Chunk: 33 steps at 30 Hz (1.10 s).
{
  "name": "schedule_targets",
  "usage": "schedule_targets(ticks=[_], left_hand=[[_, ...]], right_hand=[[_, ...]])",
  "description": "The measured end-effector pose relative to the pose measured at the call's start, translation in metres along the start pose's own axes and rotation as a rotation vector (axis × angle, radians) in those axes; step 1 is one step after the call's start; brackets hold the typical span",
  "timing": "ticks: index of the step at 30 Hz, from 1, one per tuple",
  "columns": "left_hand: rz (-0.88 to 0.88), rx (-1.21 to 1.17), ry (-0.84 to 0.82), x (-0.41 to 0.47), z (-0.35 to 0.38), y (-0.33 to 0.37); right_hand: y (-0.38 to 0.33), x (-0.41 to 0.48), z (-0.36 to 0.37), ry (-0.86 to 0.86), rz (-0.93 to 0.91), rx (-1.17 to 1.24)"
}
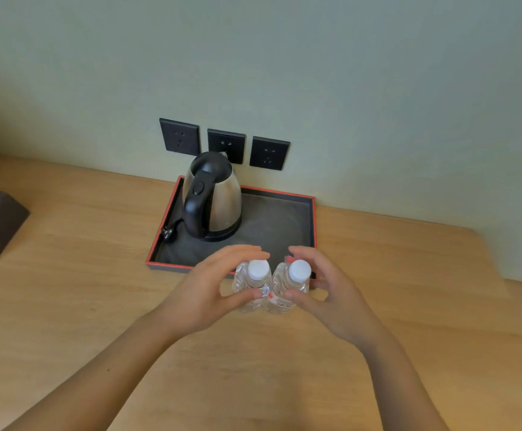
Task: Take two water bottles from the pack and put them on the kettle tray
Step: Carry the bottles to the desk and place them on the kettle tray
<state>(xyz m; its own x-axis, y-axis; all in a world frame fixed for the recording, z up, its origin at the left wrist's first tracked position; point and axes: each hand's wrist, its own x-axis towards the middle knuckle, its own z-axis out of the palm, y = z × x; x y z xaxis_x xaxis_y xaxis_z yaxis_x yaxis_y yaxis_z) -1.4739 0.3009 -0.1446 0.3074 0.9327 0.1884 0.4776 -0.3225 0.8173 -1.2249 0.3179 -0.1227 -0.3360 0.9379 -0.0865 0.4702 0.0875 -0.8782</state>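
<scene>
Here, two clear water bottles side by side, one in each hand.
The left hand (213,290) clamps the left bottle (253,284), the right hand (321,287) the right bottle (292,283), apparently over the tray's (284,213) near edge; the kettle (213,197) stands behind.

Pale green wall (346,73) meets a light wooden counter (67,290). Three black wall sockets (226,145) sit just above the counter's back edge. Lighting even.
</scene>
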Motion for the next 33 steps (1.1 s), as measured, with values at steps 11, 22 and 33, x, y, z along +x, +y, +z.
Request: schedule_targets(ticks=[11,22,33], left_hand=[[0.081,0.278,-0.224,0.022,-0.012,0.024],[0.090,0.335,-0.196,0.020,-0.011,0.031],[-0.023,0.383,-0.126,0.010,-0.001,0.038]], right_hand=[[-0.023,0.005,0.002,-0.061,-0.046,-0.481],[-0.026,0.003,0.001,-0.052,-0.082,-0.526],[-0.019,-0.003,0.007,0.040,-0.125,-0.541]])
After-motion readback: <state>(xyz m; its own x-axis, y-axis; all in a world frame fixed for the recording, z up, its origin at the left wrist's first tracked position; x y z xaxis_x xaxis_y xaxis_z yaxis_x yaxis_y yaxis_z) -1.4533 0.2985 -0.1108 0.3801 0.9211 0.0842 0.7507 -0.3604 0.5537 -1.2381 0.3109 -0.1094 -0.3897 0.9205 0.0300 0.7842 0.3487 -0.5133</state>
